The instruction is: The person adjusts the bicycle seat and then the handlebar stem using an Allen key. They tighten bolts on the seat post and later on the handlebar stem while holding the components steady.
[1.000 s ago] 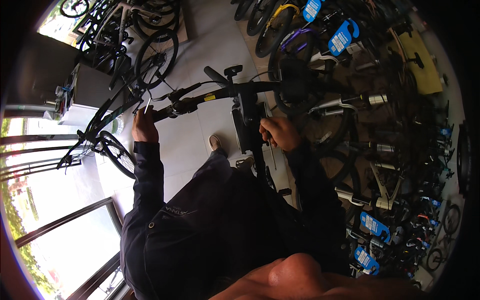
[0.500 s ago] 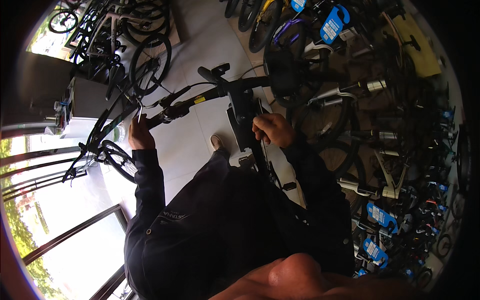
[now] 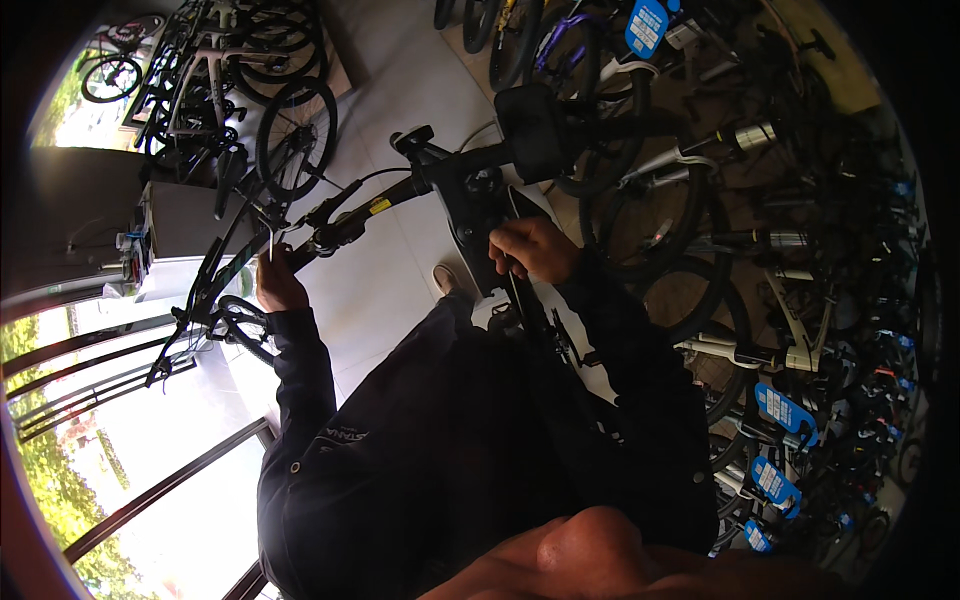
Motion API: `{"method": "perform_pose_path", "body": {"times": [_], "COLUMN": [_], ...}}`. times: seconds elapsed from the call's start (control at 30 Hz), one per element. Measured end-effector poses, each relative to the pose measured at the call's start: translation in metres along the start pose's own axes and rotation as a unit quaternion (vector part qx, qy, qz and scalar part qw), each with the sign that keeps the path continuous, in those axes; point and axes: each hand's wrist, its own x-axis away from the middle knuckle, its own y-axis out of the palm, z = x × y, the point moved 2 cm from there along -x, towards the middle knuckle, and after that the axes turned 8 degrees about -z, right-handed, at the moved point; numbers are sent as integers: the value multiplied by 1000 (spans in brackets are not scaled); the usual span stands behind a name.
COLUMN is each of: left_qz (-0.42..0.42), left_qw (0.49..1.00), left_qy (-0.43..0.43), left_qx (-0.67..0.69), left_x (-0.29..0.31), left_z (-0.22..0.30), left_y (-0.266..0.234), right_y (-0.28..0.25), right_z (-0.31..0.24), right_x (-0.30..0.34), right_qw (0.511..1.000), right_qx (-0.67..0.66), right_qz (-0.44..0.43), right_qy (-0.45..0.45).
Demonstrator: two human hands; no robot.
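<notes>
A dark bicycle (image 3: 455, 205) stands in front of me, its handlebar (image 3: 400, 190) running from lower left to upper right. My left hand (image 3: 280, 282) is closed around the end of the left handlebar grip (image 3: 300, 256), beside a thin shiny lever (image 3: 271, 238). My right hand (image 3: 535, 250) is curled closed just behind the stem, over the dark frame. Whatever its fingers hold, if anything, is hidden. A dark blocky thing (image 3: 532, 130) sits at the handlebar's right end.
Bicycles with blue tags (image 3: 785, 412) crowd the right side. More bicycles (image 3: 290, 140) stand at upper left, near a grey cabinet (image 3: 185, 215). Bright glass panes (image 3: 180, 500) line the lower left. One shoe (image 3: 445, 279) rests on the pale tiled floor (image 3: 385, 300).
The whole view has turned slightly. The handlebar's right end appears farther left and higher. Both hands stay closed in nearly the same places on and over the bicycle.
</notes>
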Motion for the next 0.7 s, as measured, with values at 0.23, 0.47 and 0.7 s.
{"method": "perform_pose_path", "body": {"times": [0.23, 0.47, 0.7], "left_qz": [47, -10, -1], "left_qw": [996, 997, 885], "left_qy": [41, -56, 77], "left_qx": [-59, 60, 460], "left_x": [2, -2, 8], "left_z": [5, 32, 166], "left_y": [2, -21, -38], "right_y": [3, 25, 30], "right_z": [-3, 6, 12], "right_x": [0, 48, 70], "right_qw": [999, 977, 983], "right_qx": [41, 209, 126], "right_qz": [11, -30, -26], "right_qy": [-30, 42, 135]}}
